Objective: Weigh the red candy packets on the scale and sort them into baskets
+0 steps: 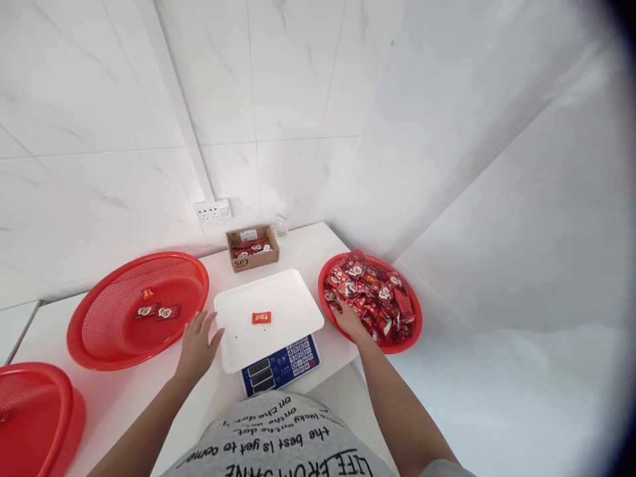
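Note:
My left hand (199, 341), fingers spread and holding nothing, hovers by the left edge of a white tray (293, 291) on a blue electronic scale (282, 366). One small red packet (261, 318) lies near the tray's middle, with a few dark specks around it. At the left side of a red basket (417, 324) heaped with red wrapped snack packets (370, 291), my right hand (348, 321) reaches in. Its fingers curl closed on a packet at the edge of the heap; the fingertips are partly hidden.
A wide red mesh basket (114, 298) on the left holds several packets. Another red basket (59, 397) is cut off at lower left. Behind the tray stand a cardboard box (254, 261) with packets and a clear plastic bottle (281, 225). Walls border the back and right.

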Demonstrator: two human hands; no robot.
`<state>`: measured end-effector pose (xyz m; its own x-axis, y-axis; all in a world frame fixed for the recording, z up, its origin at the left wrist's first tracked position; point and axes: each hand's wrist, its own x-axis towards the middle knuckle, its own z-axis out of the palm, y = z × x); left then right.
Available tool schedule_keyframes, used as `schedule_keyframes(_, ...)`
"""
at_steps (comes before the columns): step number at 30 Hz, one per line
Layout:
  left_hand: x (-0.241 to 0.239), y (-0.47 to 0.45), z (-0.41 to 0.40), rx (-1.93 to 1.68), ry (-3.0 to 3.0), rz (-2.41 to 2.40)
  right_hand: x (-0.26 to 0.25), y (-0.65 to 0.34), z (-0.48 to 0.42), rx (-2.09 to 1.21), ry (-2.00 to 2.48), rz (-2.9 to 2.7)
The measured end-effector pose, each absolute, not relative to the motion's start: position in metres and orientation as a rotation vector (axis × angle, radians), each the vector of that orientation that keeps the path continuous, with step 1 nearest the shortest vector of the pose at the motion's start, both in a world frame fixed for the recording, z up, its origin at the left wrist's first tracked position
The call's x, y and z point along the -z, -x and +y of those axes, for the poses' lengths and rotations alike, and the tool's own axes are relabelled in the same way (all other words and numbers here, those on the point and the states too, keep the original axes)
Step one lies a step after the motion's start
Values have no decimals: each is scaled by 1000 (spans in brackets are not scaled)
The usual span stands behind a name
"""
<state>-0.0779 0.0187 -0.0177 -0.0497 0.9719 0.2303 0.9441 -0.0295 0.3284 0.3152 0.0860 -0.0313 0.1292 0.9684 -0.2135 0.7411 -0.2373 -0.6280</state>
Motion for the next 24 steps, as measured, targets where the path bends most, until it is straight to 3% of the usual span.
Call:
schedule_keyframes(11, 3, 33, 15, -739, -2195, 1842, 36, -322, 109, -953, 2331, -1824)
schedule_keyframes(24, -1, 39, 5, -759, -2093, 1858, 16, -335, 100, -1088, 2204, -1969)
